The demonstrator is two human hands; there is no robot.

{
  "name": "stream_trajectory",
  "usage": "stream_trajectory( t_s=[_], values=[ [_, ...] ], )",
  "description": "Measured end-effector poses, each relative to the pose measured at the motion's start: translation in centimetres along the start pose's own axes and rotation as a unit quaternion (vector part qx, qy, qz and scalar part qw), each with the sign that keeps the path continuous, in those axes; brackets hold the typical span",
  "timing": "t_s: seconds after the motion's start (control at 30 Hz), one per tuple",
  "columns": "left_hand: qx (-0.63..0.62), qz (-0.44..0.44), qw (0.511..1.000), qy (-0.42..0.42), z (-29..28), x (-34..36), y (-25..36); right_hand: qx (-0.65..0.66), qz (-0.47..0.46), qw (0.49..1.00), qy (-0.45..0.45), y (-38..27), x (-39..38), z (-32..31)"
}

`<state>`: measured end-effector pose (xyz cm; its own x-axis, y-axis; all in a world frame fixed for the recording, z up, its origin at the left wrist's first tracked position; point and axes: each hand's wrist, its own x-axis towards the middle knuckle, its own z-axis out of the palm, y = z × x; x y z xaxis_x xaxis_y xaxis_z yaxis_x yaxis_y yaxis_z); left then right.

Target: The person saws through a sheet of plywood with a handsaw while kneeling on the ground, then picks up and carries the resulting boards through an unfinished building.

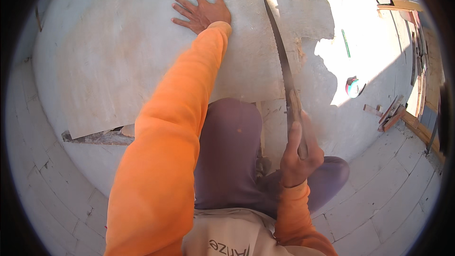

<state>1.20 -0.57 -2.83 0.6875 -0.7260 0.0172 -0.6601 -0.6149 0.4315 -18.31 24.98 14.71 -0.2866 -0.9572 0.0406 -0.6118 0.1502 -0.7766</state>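
Observation:
A large pale sheet (118, 57), which looks like plywood, spreads before me. My left hand (201, 12) lies on it with the fingers spread, near its far side, holding nothing. My right hand (301, 154) is wrapped round the handle of a handsaw (282, 61), close to my right knee. The saw's long dark blade points away from me along the sheet's right edge. Its teeth seem to face the sheet, though I cannot tell how deep they sit. My left knee reaches the sheet's near edge.
A dark-edged board (102, 137) shows under the sheet's near left corner. To the right lie a green stick-like thing (346, 43), a small round blue-and-white item (352, 87) and wood scraps (392, 114). Pale blocks (398, 185) line the surroundings. Bright sunlight falls at the upper right.

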Motion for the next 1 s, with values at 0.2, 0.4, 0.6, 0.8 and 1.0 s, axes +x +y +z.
stream_trajectory(
  t_s=[0.2, 0.4, 0.6, 0.8, 1.0],
  values=[
    [0.005, -0.001, 1.0, -0.001, -0.4, -0.7, 0.3, 0.032, 0.015, 0.999, 0.013, 1.1, 2.2, 2.7],
    [-0.002, 0.006, 1.0, -0.016, 0.8, -1.1, -0.2, 0.012, 0.013, 1.0, -0.005, 0.3, 6.4, 4.5],
    [-0.001, 0.003, 1.0, 0.008, -0.6, -0.2, -0.1, -0.032, -0.033, 0.999, -0.009, 0.4, -5.6, -4.5],
    [-0.013, 0.013, 1.0, -0.013, 0.8, -1.5, 1.9, -0.012, -0.082, 0.996, 0.016, 0.7, 14.3, 7.6],
    [-0.016, 0.003, 1.0, 0.013, -0.1, -0.1, -0.5, -0.034, 0.003, 0.999, -0.036, 1.4, -5.6, -4.0]
  ],
)
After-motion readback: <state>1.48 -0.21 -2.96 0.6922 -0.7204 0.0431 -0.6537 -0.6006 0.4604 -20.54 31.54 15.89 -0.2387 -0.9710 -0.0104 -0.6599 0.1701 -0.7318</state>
